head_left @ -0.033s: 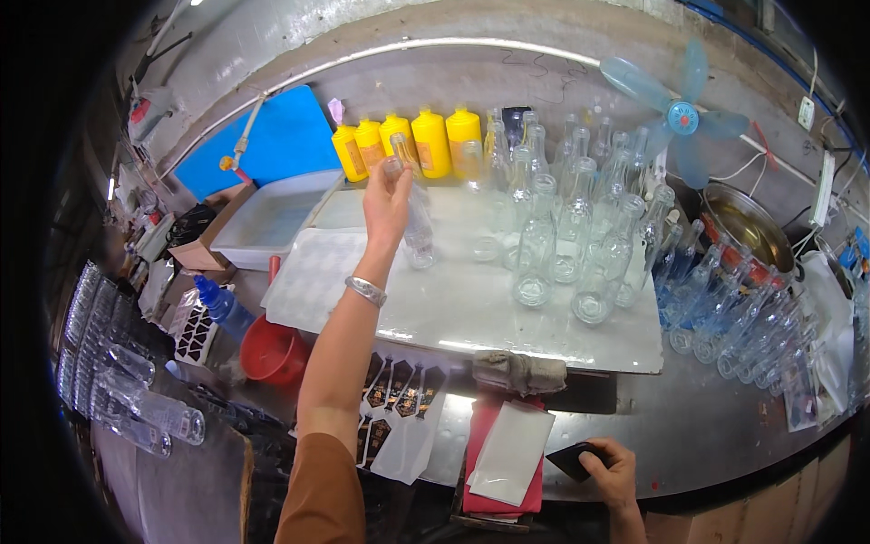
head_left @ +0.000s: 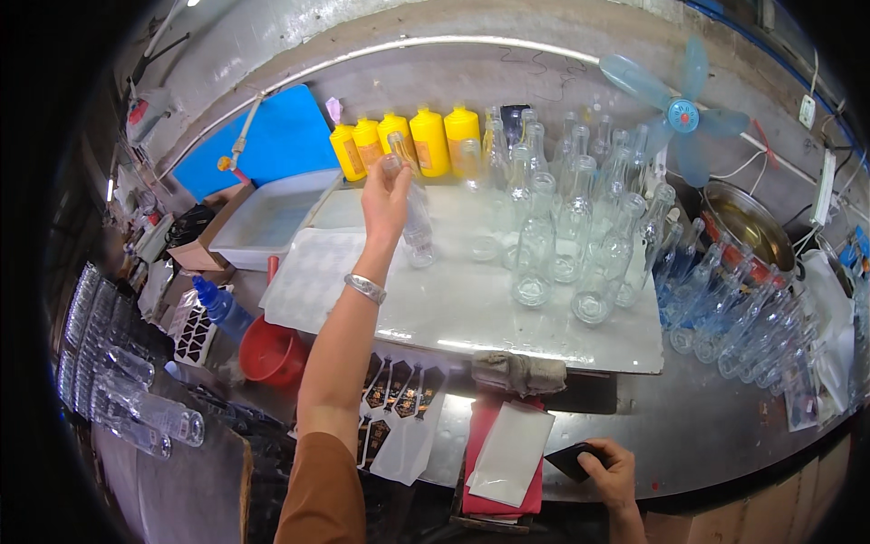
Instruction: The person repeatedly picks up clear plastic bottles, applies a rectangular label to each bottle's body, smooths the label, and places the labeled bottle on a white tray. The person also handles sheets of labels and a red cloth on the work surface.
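Note:
My left hand (head_left: 387, 201) is closed round the upper part of a clear glass bottle (head_left: 419, 238), whose base is over the white board (head_left: 435, 313). Low on the right, my right hand (head_left: 613, 473) pinches a thin, flat black piece (head_left: 571, 461) between thumb and fingers, above the metal bench. Several clear glass bottles (head_left: 535, 245) stand upright on the board, to the right of the held one. Sheets of dark labels (head_left: 399, 408) lie at the board's near edge, beneath my left forearm. Between my arms, a white sheet (head_left: 510, 453) rests on a red cloth (head_left: 476, 453).
Yellow bottles (head_left: 428, 140) line the wall behind the board, near a fan (head_left: 684, 116) with blue blades. At left are a white plastic tub (head_left: 263, 238), a red bucket (head_left: 272, 354) and stacked glass bottles (head_left: 149, 408). More bottles (head_left: 739, 335) lean at right beside a metal pot (head_left: 748, 227).

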Demonstrator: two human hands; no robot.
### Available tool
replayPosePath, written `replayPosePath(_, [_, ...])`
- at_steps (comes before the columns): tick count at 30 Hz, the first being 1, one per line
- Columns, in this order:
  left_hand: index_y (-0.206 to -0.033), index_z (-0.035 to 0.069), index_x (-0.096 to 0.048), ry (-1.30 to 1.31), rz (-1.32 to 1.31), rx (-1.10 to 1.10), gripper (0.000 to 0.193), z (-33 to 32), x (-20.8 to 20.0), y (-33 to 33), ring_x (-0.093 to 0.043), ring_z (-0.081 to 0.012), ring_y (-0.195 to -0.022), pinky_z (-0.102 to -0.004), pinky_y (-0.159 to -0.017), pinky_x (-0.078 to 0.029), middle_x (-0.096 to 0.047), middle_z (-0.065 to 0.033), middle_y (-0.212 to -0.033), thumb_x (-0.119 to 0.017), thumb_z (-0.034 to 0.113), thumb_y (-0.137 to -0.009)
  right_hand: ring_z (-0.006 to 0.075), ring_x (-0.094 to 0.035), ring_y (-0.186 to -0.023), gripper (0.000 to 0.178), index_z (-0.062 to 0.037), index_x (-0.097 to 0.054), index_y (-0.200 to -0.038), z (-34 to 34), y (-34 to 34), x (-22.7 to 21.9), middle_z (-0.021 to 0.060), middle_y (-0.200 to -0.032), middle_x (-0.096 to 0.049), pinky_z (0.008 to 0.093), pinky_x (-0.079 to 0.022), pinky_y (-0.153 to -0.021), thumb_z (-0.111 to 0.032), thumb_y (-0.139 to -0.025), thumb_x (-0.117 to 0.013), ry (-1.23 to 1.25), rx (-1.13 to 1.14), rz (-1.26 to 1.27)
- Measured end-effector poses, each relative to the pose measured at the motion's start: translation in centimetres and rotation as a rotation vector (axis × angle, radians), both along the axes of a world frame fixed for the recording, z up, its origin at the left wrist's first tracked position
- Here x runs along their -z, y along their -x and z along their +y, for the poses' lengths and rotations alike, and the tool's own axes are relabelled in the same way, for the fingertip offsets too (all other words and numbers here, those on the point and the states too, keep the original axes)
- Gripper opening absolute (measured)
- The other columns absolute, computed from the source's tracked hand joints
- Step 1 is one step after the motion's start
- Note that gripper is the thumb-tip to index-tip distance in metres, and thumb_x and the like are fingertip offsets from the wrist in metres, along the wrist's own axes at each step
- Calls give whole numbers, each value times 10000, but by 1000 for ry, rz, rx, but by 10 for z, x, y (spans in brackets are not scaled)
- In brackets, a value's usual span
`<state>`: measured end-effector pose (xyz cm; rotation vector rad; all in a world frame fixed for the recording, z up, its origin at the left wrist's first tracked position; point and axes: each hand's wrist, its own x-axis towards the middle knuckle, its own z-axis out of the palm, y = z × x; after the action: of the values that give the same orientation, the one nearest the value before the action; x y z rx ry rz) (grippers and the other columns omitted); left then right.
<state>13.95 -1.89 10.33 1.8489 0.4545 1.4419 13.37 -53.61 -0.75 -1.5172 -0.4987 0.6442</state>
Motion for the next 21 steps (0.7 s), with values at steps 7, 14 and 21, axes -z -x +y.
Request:
replayPosePath(7, [-1412, -27, -474, -274, 72, -431, 567, -35, -13, -12, -484, -308, -1357, -392, -1101, -400, -518, -216, -1424, -700, 167, -930, 80, -648, -802, 192, 23, -717, -1045, -5, 0, 17, 41, -894, -731, 243, -536, -729, -85, -886, -735, 21, -23, 33])
replayPosePath(14, [-1394, -24, -490, -98, 221, -187, 563, -94, -19, -67, -560, -334, -1291, -404, -1065, -437, -593, -225, -1366, -700, 234, -939, 87, -657, -841, 231, 18, -712, -1090, -12, 5, 9, 52, -918, -736, 249, -539, -759, -96, -891, -736, 39, -53, 5])
replayPosePath(21, [-1230, -45, -595, -22, -20, -26, 337, -108, -6, -5, -645, -232, -1102, -345, -979, -479, -690, -157, -1158, -626, 204, -1006, 123, -662, -933, 258, 7, -679, -1186, -25, 18, 8, 89, -1033, -724, 265, -526, -853, -48, -935, -648, -58, -7, 148])
